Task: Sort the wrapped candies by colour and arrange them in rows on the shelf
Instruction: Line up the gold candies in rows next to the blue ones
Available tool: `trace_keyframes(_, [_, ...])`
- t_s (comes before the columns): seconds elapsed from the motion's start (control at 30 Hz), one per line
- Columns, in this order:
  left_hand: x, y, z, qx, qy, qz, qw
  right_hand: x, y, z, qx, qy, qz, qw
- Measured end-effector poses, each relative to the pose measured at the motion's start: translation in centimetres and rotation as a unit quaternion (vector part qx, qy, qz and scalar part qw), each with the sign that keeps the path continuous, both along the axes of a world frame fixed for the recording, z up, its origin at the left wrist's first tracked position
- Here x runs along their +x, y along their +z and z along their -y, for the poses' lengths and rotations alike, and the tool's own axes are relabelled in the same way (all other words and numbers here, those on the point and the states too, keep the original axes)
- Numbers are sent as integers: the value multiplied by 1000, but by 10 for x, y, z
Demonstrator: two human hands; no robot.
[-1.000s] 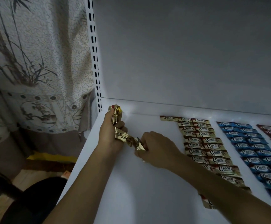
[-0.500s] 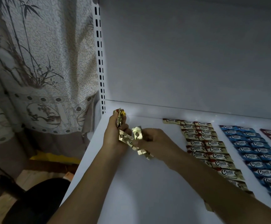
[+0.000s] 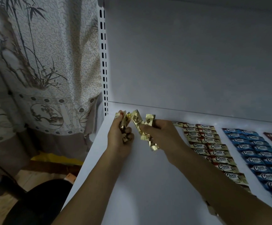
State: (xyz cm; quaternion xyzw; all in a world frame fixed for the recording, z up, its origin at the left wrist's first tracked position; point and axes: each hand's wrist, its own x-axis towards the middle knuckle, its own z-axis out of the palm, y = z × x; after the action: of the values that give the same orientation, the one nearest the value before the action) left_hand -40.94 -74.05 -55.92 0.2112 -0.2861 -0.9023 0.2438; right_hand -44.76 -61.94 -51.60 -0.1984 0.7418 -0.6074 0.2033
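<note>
Above the shelf (image 3: pixel 148 184), near its back left corner, the left grip (image 3: pixel 120 140) clenches a bunch of gold candies (image 3: pixel 125 123), and the right grip (image 3: pixel 162 133) pinches several more. The cream rows (image 3: pixel 213 148) and blue rows (image 3: pixel 258 153) lie to the right. The wrappers look light, crinkly and slick. Each is probably best pinched across its flat middle, since a crimped end may slip.

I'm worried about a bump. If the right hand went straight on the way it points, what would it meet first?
Probably the gold candies gripped in the left hand: the right hand points left at them, though depth is unclear.
</note>
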Motion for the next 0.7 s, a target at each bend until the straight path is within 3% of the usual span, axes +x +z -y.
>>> trace_keyframes(0.13, [2, 8, -22, -150, -21, 41, 988, 0, -2, 15, -29, -33, 19, 999])
trace_keyframes(0.37, [0, 12, -32, -219, 1, 96, 971, -7, -7, 18, 8, -53, -35, 998])
trace_keyframes(0.5, [2, 10, -33, -360, 25, 110, 926, -10, -7, 13, 35, -26, -81, 996])
trace_keyframes(0.6, [2, 9, -31, -304, -10, 120, 945, -13, -9, 5, 35, -29, -102, 994])
trace_keyframes(0.7, [2, 9, -26, -195, -65, 126, 971, -13, -6, 3, -74, -68, -60, 993])
